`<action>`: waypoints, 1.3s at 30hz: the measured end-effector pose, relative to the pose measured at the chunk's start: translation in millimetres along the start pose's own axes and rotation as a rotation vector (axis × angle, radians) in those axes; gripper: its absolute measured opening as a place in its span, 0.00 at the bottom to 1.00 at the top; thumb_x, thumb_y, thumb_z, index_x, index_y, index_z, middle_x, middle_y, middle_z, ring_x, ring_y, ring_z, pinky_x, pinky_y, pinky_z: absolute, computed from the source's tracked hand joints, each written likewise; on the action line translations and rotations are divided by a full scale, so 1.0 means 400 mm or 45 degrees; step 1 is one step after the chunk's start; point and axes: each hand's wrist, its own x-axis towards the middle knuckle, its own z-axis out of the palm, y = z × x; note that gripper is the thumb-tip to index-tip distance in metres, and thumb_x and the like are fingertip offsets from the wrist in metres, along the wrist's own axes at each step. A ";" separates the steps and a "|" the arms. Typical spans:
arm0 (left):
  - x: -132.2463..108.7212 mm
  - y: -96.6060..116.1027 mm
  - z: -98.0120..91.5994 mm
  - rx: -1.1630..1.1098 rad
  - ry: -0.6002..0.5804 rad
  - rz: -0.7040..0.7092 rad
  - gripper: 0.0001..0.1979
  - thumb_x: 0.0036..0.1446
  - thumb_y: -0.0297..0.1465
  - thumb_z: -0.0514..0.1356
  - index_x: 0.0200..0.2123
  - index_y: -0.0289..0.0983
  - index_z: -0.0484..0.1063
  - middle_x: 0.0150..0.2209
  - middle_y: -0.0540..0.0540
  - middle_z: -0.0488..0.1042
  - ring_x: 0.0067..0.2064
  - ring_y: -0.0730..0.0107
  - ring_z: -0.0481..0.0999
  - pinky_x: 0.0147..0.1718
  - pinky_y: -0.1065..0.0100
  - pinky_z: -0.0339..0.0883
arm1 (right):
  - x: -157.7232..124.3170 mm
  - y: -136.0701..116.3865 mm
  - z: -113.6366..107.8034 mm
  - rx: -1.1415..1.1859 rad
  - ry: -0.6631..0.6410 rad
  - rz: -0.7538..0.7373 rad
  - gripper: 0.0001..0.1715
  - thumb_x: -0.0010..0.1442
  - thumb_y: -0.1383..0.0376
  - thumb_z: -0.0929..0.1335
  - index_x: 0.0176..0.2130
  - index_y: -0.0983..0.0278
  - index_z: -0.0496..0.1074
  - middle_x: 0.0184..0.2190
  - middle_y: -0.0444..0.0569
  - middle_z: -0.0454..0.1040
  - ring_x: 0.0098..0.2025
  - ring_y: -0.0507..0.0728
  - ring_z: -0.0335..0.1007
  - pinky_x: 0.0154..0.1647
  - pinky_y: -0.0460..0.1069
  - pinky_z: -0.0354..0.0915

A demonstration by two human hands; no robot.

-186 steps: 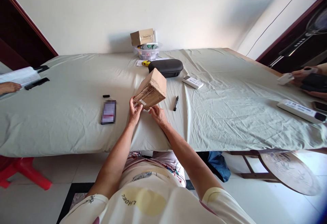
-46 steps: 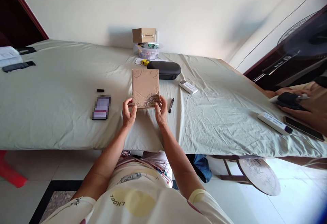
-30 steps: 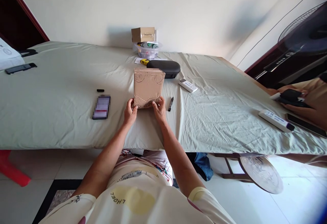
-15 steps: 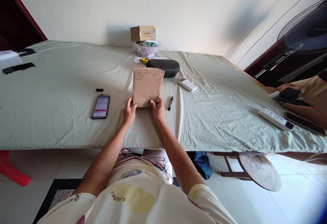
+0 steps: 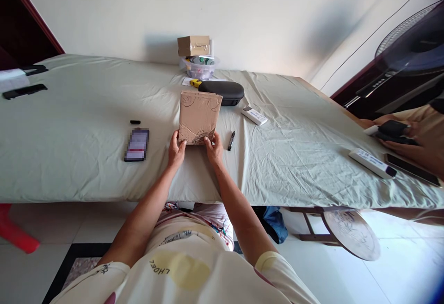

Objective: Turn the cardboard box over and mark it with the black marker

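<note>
Between my two hands is a brown cardboard box (image 5: 199, 117), tilted up so its broad face shows. Dark curved pen lines decorate its corners. My left hand (image 5: 176, 150) grips the lower left corner, thumb on the front face. At the lower right corner my right hand (image 5: 214, 148) holds it the same way. The other fingers are partly hidden behind the box. A black marker pen (image 5: 231, 141) lies just right of my right hand. To the left rest a phone (image 5: 137, 145) with a blurred screen and a small black cap (image 5: 135, 122).
Behind the box lie a black hard case (image 5: 224, 91) and a yellow tool (image 5: 195, 83). A plastic tub (image 5: 200, 69) with a cardboard carton (image 5: 193, 45) on top stands by the wall. White devices (image 5: 255, 115) lie rightward. Another person's hands (image 5: 398, 140) hold a dark object at far right.
The box has shifted very slightly left and turned a little in my hands. My grip on its lower corners is the same.
</note>
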 end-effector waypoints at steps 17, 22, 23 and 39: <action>0.000 0.007 -0.002 -0.079 -0.006 -0.031 0.30 0.68 0.43 0.63 0.69 0.42 0.64 0.66 0.37 0.75 0.64 0.53 0.78 0.66 0.52 0.71 | 0.048 -0.082 -0.162 -1.181 -0.154 0.474 0.24 0.69 0.63 0.64 0.58 0.57 0.81 0.63 0.59 0.74 0.65 0.68 0.63 0.65 0.62 0.55; 0.002 0.004 0.001 -0.107 -0.009 -0.014 0.28 0.69 0.43 0.61 0.68 0.42 0.64 0.66 0.36 0.75 0.65 0.54 0.77 0.67 0.52 0.70 | 0.035 -0.109 -0.136 -1.242 -0.241 0.415 0.26 0.74 0.58 0.60 0.56 0.59 0.82 0.58 0.61 0.77 0.61 0.68 0.67 0.63 0.62 0.54; 0.004 0.005 0.000 -0.107 -0.008 -0.014 0.28 0.69 0.43 0.62 0.68 0.42 0.65 0.65 0.36 0.75 0.65 0.54 0.77 0.67 0.52 0.69 | 0.032 -0.111 -0.132 -1.238 -0.246 0.414 0.27 0.74 0.59 0.58 0.57 0.59 0.82 0.57 0.61 0.78 0.60 0.68 0.68 0.62 0.62 0.54; 0.022 -0.015 -0.002 -0.051 0.014 0.023 0.33 0.69 0.50 0.60 0.69 0.38 0.65 0.67 0.33 0.74 0.67 0.54 0.76 0.67 0.56 0.69 | 0.033 -0.070 -0.140 -1.168 -0.392 0.199 0.18 0.69 0.71 0.65 0.53 0.58 0.78 0.61 0.57 0.75 0.54 0.64 0.70 0.54 0.55 0.66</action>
